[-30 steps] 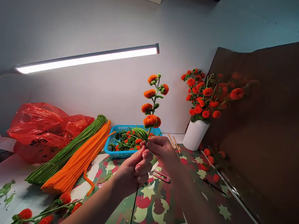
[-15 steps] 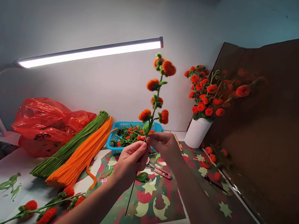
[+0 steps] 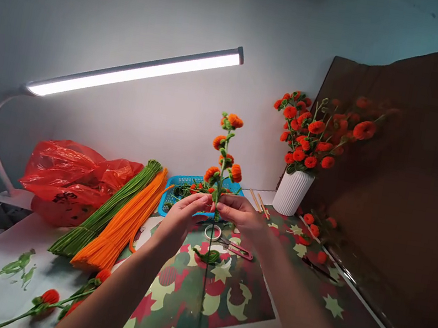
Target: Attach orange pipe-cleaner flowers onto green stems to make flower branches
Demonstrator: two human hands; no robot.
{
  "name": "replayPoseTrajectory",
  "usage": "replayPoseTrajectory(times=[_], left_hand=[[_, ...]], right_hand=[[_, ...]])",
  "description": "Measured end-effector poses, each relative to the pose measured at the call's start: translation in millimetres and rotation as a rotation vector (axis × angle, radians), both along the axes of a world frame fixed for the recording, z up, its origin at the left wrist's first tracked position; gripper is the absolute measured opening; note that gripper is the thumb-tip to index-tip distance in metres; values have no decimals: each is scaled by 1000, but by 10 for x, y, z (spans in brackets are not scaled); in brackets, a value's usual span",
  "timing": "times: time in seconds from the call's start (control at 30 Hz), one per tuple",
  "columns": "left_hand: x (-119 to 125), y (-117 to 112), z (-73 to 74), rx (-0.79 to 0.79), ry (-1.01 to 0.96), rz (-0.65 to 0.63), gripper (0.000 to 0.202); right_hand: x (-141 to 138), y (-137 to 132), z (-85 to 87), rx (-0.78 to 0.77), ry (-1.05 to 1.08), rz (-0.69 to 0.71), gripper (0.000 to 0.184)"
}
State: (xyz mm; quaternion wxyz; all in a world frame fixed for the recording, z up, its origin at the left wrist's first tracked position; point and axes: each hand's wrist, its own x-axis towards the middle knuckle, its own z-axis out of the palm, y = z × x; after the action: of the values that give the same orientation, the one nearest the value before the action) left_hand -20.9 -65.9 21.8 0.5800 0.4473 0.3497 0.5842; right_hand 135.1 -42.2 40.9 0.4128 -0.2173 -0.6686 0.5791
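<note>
An upright flower stem point(image 3: 224, 154) of fuzzy pipe cleaner, with several orange blooms and green leaves, rises between my hands in the middle of the head view. A thin dark wire point(image 3: 203, 296) runs down from it. My left hand point(image 3: 185, 214) pinches the stem's lower leafy part from the left, its fingertips closed. From the other side, my right hand point(image 3: 244, 217) has thumb and fingers closed on the same spot. Below them lie pink-handled scissors point(image 3: 240, 250), a roll of white tape point(image 3: 212, 233) and a loose green leaf piece point(image 3: 207, 256) on the patterned mat point(image 3: 181, 292).
Behind my hands is a blue basket point(image 3: 165, 200) of small flowers. Green pipe cleaners point(image 3: 112, 202) and orange pipe cleaners point(image 3: 125, 221) lie left, beside a red plastic bag point(image 3: 74, 173) and a lamp point(image 3: 137, 72). A white vase point(image 3: 293, 193) of orange flowers stands right.
The flower stem has come lower with my hands, and its wire now hangs straight down. My left hand has moved slightly up and left, uncovering the tape roll.
</note>
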Motion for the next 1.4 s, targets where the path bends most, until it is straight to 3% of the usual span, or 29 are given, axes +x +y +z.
replayPoseTrajectory(times=[0.1,0.23,0.5,0.67,0.73,0.83,0.93,1.03,1.13,1.23,1.3,1.4], left_hand=[[-31,40,-7,-122,-124,-104,22],[-19,48,-21,-139,-211,-164,23],[-137,42,41,-296,-106,-255,15],[-167,49,69,-202,-47,-296,16],[-193,66,64,-134,71,-258,18],[-274,113,-38,34,537,-156,15],[-311,154,-270,210,1047,-153,16],[-240,167,-503,215,1197,-205,17],[-158,168,-567,208,1191,-136,23],[-136,167,-436,215,1071,-79,18],[-118,149,-309,156,795,48,16],[-18,76,-173,42,280,359,30]], right_hand=[[-44,-7,-35,-21,-14,45,35],[-73,-24,-54,16,-32,70,34],[-82,-125,-25,213,-249,-2,28],[-71,-130,8,203,-217,-52,25],[-24,-94,23,201,-169,-92,24],[88,-38,52,195,-152,-157,24],[193,-6,80,197,-152,-203,24],[249,7,98,230,-166,-264,23],[270,25,99,240,-181,-286,25],[283,52,94,247,-172,-293,23],[277,61,94,262,-167,-320,21],[201,38,82,276,-183,-386,22]])
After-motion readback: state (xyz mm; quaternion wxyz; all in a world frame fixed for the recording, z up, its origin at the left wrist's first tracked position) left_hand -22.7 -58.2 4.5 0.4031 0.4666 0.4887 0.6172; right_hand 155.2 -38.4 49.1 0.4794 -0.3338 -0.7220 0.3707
